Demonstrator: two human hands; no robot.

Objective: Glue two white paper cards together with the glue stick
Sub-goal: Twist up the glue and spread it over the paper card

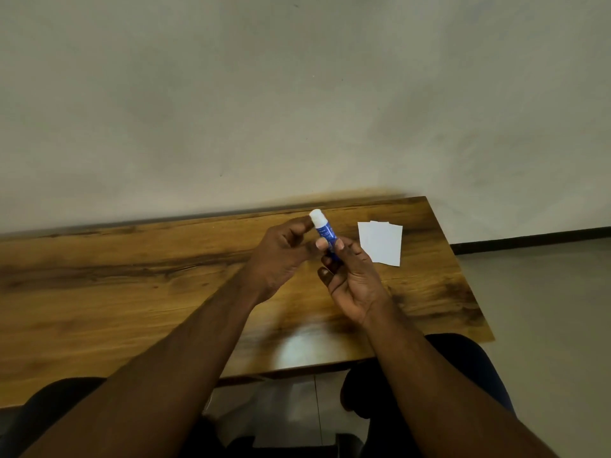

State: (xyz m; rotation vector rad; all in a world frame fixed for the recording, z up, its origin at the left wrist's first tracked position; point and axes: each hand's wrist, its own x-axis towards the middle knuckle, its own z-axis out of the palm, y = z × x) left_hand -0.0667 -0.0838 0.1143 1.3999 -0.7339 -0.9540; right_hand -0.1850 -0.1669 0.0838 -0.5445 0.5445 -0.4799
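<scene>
Both forearms reach over the wooden table [132,292]. At its middle, the right hand [353,285] pinches the lower blue barrel of the glue stick [325,234], held tilted above the tabletop, while the left hand [281,256] curls its fingertips around the white cap [316,215]. Two overlapping white paper cards [380,242] lie flat just right of the hands.

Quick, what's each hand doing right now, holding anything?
Left hand: fingers at the white cap of the glue stick; firm grip cannot be told.
Right hand: closed around the glue stick's blue body.
</scene>
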